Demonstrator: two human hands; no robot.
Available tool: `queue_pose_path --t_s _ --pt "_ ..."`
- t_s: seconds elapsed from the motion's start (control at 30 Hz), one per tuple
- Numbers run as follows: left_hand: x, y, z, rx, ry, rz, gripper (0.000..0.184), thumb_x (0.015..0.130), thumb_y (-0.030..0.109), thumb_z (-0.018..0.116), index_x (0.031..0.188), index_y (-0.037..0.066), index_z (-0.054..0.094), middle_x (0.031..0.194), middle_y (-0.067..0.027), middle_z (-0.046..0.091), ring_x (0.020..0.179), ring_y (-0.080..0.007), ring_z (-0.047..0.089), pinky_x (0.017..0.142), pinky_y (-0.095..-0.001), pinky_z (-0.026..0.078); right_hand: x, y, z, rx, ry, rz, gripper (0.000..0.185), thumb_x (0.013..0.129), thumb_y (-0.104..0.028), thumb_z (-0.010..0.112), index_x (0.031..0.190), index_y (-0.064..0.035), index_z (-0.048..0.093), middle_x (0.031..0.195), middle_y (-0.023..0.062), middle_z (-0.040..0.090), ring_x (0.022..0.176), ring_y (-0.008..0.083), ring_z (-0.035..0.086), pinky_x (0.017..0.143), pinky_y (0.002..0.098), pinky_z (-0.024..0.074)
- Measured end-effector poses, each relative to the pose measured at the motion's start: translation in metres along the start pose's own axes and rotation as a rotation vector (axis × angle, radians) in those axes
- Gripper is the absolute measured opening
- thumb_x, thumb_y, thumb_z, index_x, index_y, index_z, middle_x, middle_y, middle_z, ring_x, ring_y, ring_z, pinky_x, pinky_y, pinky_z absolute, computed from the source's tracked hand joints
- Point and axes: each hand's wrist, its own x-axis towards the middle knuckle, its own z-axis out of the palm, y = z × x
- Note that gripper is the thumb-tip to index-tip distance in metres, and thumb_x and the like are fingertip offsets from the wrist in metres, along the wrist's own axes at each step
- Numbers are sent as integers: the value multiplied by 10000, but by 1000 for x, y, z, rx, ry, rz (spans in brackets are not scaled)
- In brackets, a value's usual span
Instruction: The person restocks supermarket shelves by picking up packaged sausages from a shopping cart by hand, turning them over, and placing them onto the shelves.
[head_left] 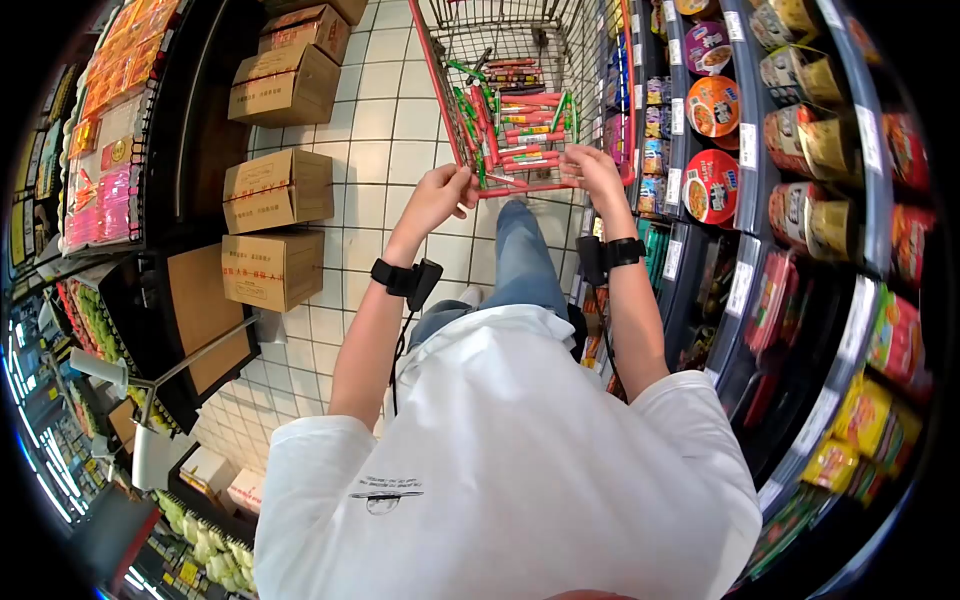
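A wire shopping cart with a red frame (431, 85) stands in front of me. Its red handle (540, 187) runs across the near end. Curled fingers of my left hand (443, 200) are at the handle's left end. My right hand (597, 178) is bent over the handle toward its right end, fingertips pointing inward. Inside the cart, near the handle, lie several slim red and green sticks (530, 138) in a loose pile; their exact kind is too small to tell. Both wrists carry black strapped devices.
Shelves on the right hold red and orange instant noodle cups (712, 187) and yellow packets (832, 465). On the left, several cardboard boxes (272, 268) stand beside a dark display with orange and pink packs (118, 150). A metal arm (205, 352) juts out lower left. White floor tiles (385, 120) line the aisle.
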Motion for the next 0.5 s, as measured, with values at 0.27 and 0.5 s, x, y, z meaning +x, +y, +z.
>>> queue_pose_path --t_s 0.27,0.5 --pt "156 59 26 -61 64 -219 248 953 235 470 1011 17 572 835 -31 616 765 -108 599 625 -249 501 163 -20 9 232 -25 276 419 869 -226 599 1191 33 527 1043 112 576 852 191 602 690 333 538" --pt "290 8 48 -216 176 -379 274 935 212 494 1092 -6 552 873 -56 624 795 -136 616 629 -269 520 267 25 23 303 19 432 433 866 -214 610 1211 27 505 1131 148 551 964 254 586 771 378 536"
